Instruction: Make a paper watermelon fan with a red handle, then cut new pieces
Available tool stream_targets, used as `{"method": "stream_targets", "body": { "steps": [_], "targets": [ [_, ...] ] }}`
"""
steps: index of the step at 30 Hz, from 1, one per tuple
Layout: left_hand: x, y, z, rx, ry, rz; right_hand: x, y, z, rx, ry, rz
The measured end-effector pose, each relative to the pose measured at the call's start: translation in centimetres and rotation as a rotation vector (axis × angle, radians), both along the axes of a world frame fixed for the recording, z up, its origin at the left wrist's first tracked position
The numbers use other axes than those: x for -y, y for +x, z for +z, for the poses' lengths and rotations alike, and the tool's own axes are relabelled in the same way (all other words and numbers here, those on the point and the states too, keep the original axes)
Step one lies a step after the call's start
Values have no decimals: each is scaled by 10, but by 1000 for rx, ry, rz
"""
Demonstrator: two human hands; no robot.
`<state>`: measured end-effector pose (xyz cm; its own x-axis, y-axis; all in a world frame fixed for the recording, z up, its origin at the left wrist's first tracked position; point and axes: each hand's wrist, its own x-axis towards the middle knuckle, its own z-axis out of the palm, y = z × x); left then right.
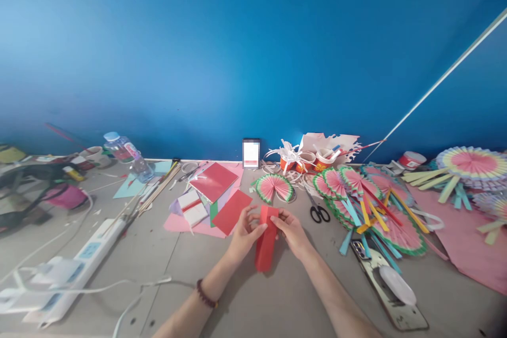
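Note:
A narrow folded strip of red paper (266,245) lies on the grey table (285,296) in front of me. My left hand (244,235) pinches its top left edge with thumb and fingers. From the other side, my right hand (292,229) grips the top right edge. Both hands meet at the upper end of the strip. A bead bracelet (206,296) is on my left wrist.
Red and pink paper sheets (216,195) lie just behind the hands. Black scissors (319,212), a pile of pink-and-green paper fans (368,200), paper cups (304,161), a water bottle (129,156), wooden sticks (156,190), a power strip (75,269) and a phone (390,288) surround them.

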<state>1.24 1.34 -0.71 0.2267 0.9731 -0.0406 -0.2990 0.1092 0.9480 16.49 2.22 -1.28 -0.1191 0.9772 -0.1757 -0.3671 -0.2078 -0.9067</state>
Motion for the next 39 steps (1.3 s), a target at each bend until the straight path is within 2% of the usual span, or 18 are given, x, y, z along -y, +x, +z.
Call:
{"method": "stream_targets", "body": {
  "steps": [3,8,13,18,23,27,32,35,39],
  "targets": [
    [1,0,-3,-85,57,86,1,0,-1,-12,39,1],
    [1,-1,0,-122,47,-9,1,0,1,-23,48,10],
    [0,0,2,-142,56,19,1,1,2,-3,42,5],
    [0,0,2,-137,20,54,0,1,1,41,44,-14],
    [-1,-1,1,-86,-101,39,-2,3,1,94,87,-97],
    [-2,-1,-2,-101,-119,63,-3,2,0,59,67,-38],
    [-5,-4,-6,-172,-29,29,-3,0,-4,102,25,-18],
    [-6,-6,-7,-269,8,7,-3,4,-5,190,57,-7],
    [-9,-12,-8,-393,40,-91,-3,15,0,353,108,114]
  ]
}}
